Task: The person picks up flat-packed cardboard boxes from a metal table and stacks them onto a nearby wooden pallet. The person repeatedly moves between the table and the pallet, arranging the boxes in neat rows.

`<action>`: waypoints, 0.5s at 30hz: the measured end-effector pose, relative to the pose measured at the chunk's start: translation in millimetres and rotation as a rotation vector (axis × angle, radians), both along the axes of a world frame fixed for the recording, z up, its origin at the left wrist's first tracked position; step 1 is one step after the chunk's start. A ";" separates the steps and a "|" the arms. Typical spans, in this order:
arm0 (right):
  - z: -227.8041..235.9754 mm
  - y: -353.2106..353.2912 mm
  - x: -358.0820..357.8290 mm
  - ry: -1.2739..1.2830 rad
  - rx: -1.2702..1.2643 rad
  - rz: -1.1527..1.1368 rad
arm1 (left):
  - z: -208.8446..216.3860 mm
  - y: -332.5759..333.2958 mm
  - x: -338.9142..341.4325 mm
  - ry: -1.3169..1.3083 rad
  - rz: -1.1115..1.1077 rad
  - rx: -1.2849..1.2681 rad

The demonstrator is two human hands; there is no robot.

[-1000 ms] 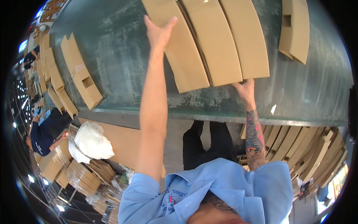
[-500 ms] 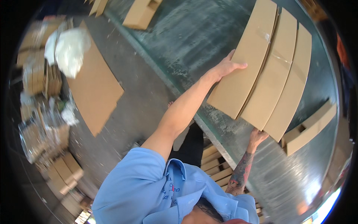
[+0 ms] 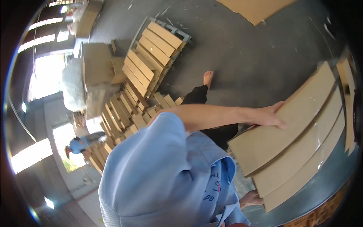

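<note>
Three long, flat brown cardboard boxes (image 3: 281,134) lie side by side with clear tape across them, held as one bundle at the right. My left hand (image 3: 269,115) grips the long side of the nearest box, thumb on its top face and the other fingers over its edge. At the boxes' lower end, my right hand (image 3: 252,198) is closed against the end edge; its fingertips are hidden under the cardboard. Part of the metal table (image 3: 332,174) shows beyond the bundle. Whether the bundle rests on it, I cannot tell.
A pallet (image 3: 185,36) bears several long cardboard boxes (image 3: 151,51), with more stacked boxes (image 3: 123,109) behind me to the left. A flat cardboard sheet (image 3: 257,9) lies on the grey floor (image 3: 242,56). Another person (image 3: 78,145) in blue bends at the far left.
My view and body have turned, bringing the floor, pallet and stacked boxes into sight. Both hands have stayed on the three boxes, which have turned along with me away from the table's middle.
</note>
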State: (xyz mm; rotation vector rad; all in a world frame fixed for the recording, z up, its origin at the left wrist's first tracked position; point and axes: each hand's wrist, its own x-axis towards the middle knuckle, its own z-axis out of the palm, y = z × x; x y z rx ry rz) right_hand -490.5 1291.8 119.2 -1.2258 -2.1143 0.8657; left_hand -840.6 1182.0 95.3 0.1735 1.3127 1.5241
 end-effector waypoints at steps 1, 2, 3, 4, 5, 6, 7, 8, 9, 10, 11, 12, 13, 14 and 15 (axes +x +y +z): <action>11.9 -21.6 -15.0 -0.013 -0.011 0.062 | 8.3 -47.0 -7.8 -0.108 0.048 0.010; 20.3 -48.1 -33.5 -0.019 -0.015 0.105 | 16.6 -94.9 -13.4 -0.221 0.074 0.033; 28.1 -68.9 -56.7 -0.032 -0.034 0.178 | 15.4 -135.7 -17.6 -0.214 0.155 0.027; 32.6 -90.8 -82.0 -0.036 -0.048 0.238 | 6.4 -175.1 -26.2 -0.197 0.221 0.024; 36.4 -110.8 -109.0 -0.044 -0.064 0.308 | 2.1 -218.8 -34.0 -0.248 0.299 0.018; 37.1 -131.7 -139.2 -0.054 -0.081 0.384 | -3.1 -260.7 -42.6 -0.297 0.378 0.019; 30.0 -159.5 -168.4 -0.062 -0.106 0.455 | -9.3 -305.1 -52.0 -0.299 0.469 0.022; 26.6 -183.6 -200.5 -0.073 -0.124 0.535 | -16.8 -348.3 -60.3 -0.304 0.561 0.027; 23.5 -208.7 -236.0 -0.109 -0.142 0.670 | -18.9 -395.1 -54.8 -0.336 0.696 0.013; 9.1 -237.6 -267.7 -0.123 -0.134 0.785 | -31.8 -436.1 -57.8 -0.344 0.791 0.010; -11.4 -268.8 -301.9 -0.134 -0.092 0.895 | -41.7 -476.4 -69.7 -0.350 0.867 0.012; -32.6 -298.7 -337.0 -0.139 -0.061 1.015 | -46.4 -522.0 -83.1 -0.325 0.966 -0.051; -61.2 -329.9 -376.8 -0.147 -0.018 1.134 | -71.3 -564.1 -94.2 -0.290 1.053 -0.089; -92.7 -365.3 -416.4 -0.114 0.020 1.271 | -95.6 -607.1 -106.0 -0.252 1.138 -0.128; -124.6 -403.7 -456.4 -0.094 0.051 1.417 | -123.4 -650.6 -115.0 -0.221 1.230 -0.173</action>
